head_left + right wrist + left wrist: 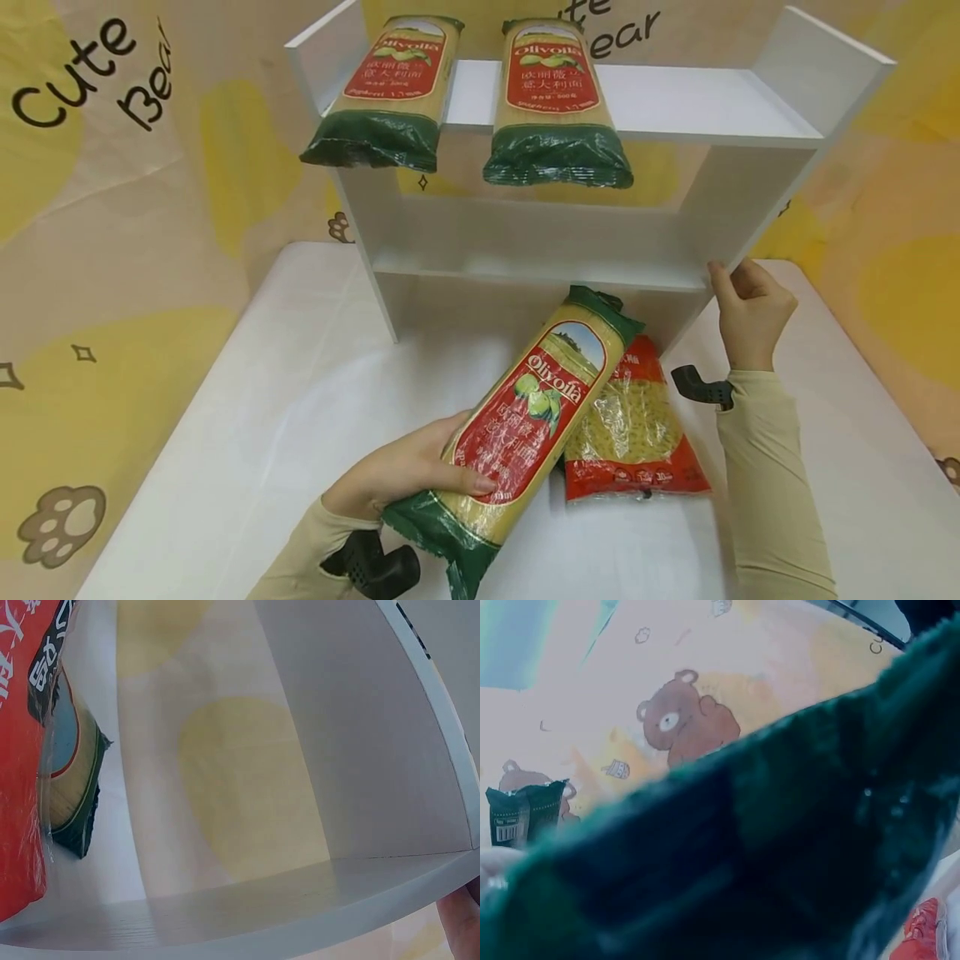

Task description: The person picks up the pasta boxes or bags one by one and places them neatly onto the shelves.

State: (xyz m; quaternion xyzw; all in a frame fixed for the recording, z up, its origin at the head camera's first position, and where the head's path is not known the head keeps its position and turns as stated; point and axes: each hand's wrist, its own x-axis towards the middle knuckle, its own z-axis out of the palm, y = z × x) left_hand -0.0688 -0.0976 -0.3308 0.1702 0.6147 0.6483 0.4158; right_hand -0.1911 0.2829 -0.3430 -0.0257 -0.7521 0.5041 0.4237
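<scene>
- Two hands busy: left hand [397, 479] clamped round spaghetti pack [525, 425], red pasta bag [633, 433] just right of it.
- Right hand [750, 312] fingers curled on shelf unit [720, 208] side panel edge.

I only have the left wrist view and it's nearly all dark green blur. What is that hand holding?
Observer: The left hand grips a long spaghetti packet near its green bottom end; that end fills your view.
Operator: Where does the packet point?
Observer: Its top end angles toward the white shelf unit, just below the lower shelf board.
Operator: And the other hand?
Observer: The right hand holds the bottom edge of the shelf unit's right side panel.
Operator: Anything already on the shelf?
Observer: Two matching packets lie on the top shelf, the left one and the right one, green ends overhanging the front. A red pasta bag lies on the table beside the held packet.
</scene>
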